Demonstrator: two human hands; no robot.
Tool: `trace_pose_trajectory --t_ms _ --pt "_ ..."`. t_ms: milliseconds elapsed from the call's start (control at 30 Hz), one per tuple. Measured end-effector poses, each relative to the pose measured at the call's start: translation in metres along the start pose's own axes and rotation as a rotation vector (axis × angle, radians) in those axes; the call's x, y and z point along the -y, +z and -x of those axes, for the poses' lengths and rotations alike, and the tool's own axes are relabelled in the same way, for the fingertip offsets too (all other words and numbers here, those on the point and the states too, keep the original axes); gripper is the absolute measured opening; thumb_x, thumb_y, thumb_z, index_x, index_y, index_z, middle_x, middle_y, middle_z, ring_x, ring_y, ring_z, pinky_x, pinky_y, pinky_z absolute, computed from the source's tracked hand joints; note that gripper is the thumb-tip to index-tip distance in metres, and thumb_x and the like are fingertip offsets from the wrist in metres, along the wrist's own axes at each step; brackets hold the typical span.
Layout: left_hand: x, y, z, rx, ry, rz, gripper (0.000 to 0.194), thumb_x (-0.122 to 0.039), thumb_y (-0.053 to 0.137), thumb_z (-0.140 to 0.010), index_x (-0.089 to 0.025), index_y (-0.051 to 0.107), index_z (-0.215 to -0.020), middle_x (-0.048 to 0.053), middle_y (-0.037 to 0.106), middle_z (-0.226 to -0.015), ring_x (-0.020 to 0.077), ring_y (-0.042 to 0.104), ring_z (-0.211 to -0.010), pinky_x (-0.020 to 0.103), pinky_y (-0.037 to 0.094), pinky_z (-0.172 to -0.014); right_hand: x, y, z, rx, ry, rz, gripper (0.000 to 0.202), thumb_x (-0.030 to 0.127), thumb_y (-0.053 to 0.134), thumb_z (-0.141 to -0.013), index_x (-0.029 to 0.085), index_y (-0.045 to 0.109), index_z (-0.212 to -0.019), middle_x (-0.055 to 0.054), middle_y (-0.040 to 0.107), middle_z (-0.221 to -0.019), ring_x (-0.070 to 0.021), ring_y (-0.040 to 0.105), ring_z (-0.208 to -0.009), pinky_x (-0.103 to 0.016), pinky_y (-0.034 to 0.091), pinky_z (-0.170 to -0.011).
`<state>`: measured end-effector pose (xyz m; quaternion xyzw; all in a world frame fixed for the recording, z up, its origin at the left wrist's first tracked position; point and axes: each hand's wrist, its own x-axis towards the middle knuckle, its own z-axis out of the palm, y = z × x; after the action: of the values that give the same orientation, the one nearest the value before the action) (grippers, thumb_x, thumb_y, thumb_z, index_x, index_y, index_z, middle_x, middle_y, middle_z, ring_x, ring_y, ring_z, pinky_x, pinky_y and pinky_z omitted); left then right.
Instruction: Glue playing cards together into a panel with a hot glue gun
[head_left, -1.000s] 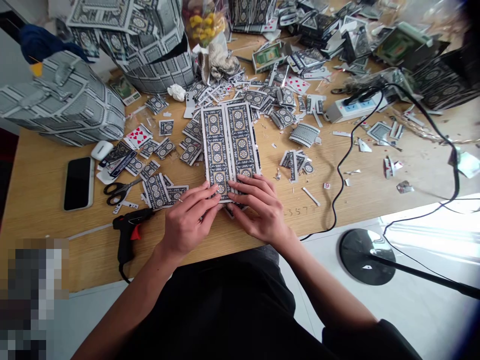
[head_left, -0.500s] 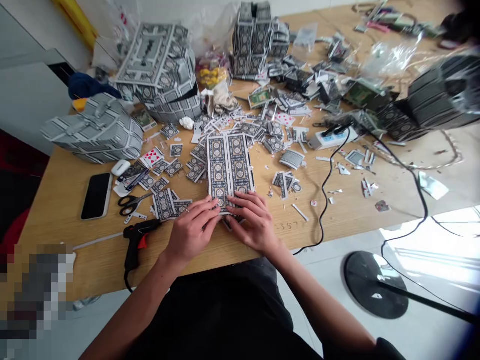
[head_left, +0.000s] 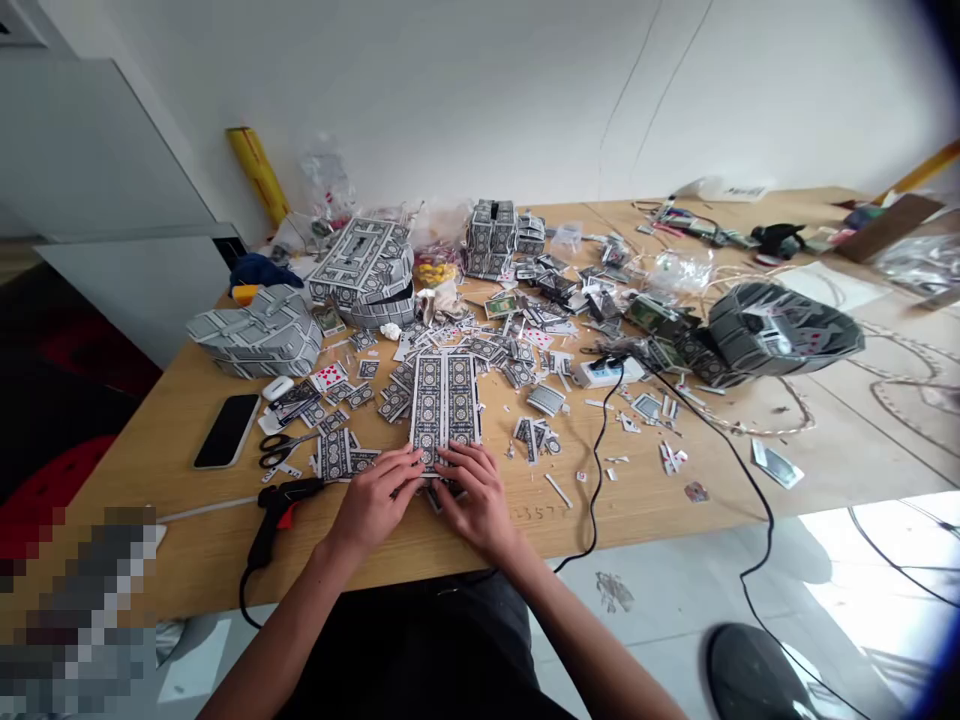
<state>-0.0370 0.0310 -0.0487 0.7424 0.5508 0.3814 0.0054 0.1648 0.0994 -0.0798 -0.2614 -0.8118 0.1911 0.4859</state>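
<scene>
And here at the near end of the card panel (head_left: 429, 405), gripping with left hand (head_left: 379, 497) and right hand (head_left: 478, 492) at once! Close together, just apart, with fingers over the top and thumbs down by the near edge. Lying out on the desk (head_left: 210, 550), right in front of the body, in the middle of the scraps.

Seemingly well along with this piece: laid out in two long columns, lined up side by side, edged in white. Looking neatly squared from end to end. Can't tell from here about glue, or about anything fixed underneath.

Off to the left, untouched: glue gun (head_left: 271, 518), scissors (head_left: 274, 450) and phone (head_left: 227, 432). Just beside the scissors, a small group of patterned cards (head_left: 332, 455), separate from the panel. More loose pieces beyond the far end, and another little pile (head_left: 535, 436) to the right, likewise unjoined.

Further back, looking far more complete: a card basket (head_left: 262, 338), a big lidded box (head_left: 360, 262) and an upright card block (head_left: 491, 240). Over to the right, a card bowl (head_left: 739, 332) with loose bits inside. By comparison, only flat work under the fingers; no joining to any of those in sight.
</scene>
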Motion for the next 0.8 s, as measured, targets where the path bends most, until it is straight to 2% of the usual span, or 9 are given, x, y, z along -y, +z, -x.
trace_pose_trajectory --t_ms 467,800 --pt "-0.003 0.006 0.004 -0.083 -0.044 0.01 0.016 -0.017 0.065 -0.104 -0.023 0.079 -0.107 0.007 0.085 -0.124 0.0234 0.08 -0.123 0.038 0.068 -0.106 -0.001 -0.001 0.0 0.026 -0.014 0.013 0.019 0.025 0.071 -0.099 0.028 0.074 -0.118 -0.009 0.084 -0.128 -0.0308 0.076 -0.126 -0.057 0.058 -0.111" --pt "0.004 0.012 0.006 -0.117 0.003 0.036 0.02 -0.015 0.061 -0.106 -0.023 0.077 -0.116 0.007 0.083 -0.127 0.0253 0.079 -0.124 0.041 0.07 -0.104 0.005 0.002 -0.002 0.017 -0.023 0.141 0.021 0.023 0.071 -0.098 0.029 0.074 -0.118 -0.008 0.084 -0.127 -0.0302 0.076 -0.128 -0.056 0.059 -0.113"
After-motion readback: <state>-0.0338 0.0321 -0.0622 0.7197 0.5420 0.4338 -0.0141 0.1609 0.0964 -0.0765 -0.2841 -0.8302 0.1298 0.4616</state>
